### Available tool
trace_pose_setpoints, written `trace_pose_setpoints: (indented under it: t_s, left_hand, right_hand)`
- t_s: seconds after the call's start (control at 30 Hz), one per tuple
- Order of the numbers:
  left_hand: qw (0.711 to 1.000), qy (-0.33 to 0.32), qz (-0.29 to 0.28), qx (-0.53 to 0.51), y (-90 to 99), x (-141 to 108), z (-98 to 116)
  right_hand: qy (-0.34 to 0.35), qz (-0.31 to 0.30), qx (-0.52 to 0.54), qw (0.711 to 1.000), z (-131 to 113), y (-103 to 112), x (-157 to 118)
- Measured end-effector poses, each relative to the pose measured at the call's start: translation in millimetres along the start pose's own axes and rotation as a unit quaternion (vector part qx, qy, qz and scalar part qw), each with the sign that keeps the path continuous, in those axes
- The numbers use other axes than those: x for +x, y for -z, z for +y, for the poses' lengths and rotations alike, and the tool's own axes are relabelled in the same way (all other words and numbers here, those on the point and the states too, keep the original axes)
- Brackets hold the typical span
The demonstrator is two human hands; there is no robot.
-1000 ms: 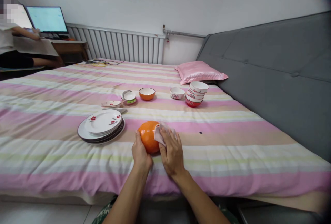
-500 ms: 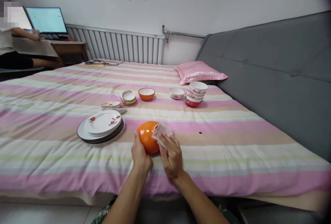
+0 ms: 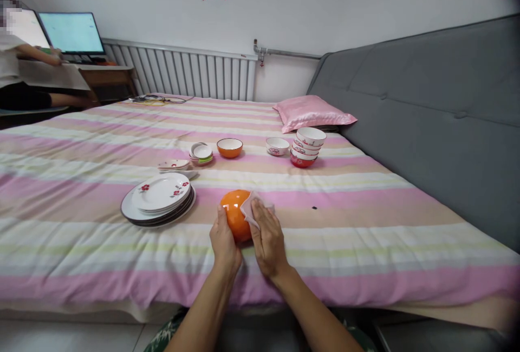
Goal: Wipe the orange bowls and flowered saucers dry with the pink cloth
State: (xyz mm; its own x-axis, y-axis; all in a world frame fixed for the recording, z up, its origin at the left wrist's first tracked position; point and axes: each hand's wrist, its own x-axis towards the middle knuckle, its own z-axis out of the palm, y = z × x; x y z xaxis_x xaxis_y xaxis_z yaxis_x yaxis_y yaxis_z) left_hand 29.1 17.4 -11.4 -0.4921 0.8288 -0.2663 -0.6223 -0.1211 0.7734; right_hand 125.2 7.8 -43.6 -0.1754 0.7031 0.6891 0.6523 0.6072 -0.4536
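An orange bowl (image 3: 235, 212), its glossy outside facing me, is held just above or on the striped bedspread near the front edge. My left hand (image 3: 224, 243) grips its left side. Against its right side, my right hand (image 3: 268, 239) presses a pale pink cloth (image 3: 248, 208). To the left lies a stack of plates (image 3: 158, 195), the top ones white with red flowers. Small dishes (image 3: 174, 165) and small round bowls (image 3: 202, 151) sit behind it. Another orange bowl (image 3: 229, 149) stands upright farther back.
A white bowl (image 3: 277, 147) stands beside a stack of bowls (image 3: 307, 149) at the back right. Behind them is a pink pillow (image 3: 311, 112) near the grey headboard (image 3: 426, 81). Cables (image 3: 156, 99) lie at the far left; a person sits at a desk with monitors (image 3: 72, 32).
The orange bowl and both my hands have shifted slightly right. My right hand has turned a little, its fingers pointing more upward over the cloth.
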Motion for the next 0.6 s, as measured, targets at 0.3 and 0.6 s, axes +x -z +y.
trace_pose_setpoints:
  t_s: [0.3, 0.6]
  left_hand:
    - [0.999, 0.011, 0.040, -0.006, -2.0, 2.2, -0.2]
    - [0.997, 0.024, 0.074, -0.012, -2.2, 6.3, 1.8]
  right_hand:
    - [-0.032, 0.031, -0.045, 0.998, -0.8, 4.7, 3.2]
    - [-0.050, 0.112, 0.029, 0.992, -3.9, 10.4, 1.7]
